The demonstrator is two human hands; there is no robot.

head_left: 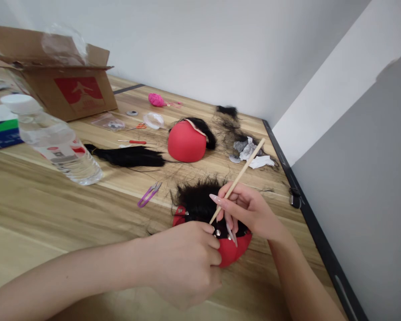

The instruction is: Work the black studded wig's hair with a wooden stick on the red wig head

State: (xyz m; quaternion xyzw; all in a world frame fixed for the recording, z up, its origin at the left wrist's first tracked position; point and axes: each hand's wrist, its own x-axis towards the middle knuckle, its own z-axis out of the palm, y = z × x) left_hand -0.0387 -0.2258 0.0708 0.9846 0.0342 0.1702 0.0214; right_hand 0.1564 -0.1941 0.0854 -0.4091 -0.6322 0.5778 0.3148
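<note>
A red dome-shaped head form (235,250) lies in front of me. Black hair (197,198) covers its upper side, with several round silver pins along the edge of dark material. My right hand (242,209) pinches a slim wooden stick (244,170) like a pen, and the stick's lower tip reaches the hair edge beside my left fingers. My left hand (187,261) is curled over the form's left side. Its fingertips are closed near the stick tip, and what they pinch is hidden. Purple thread snips (149,195) rest on the table left of the form.
Behind stand a second red dome (186,141) with hair, a black hair bundle (130,156), a red-handled tool (137,142) and crumpled tissue (250,151). At left are a water bottle (58,142) and an open cardboard box (76,91). Wall runs along the right edge.
</note>
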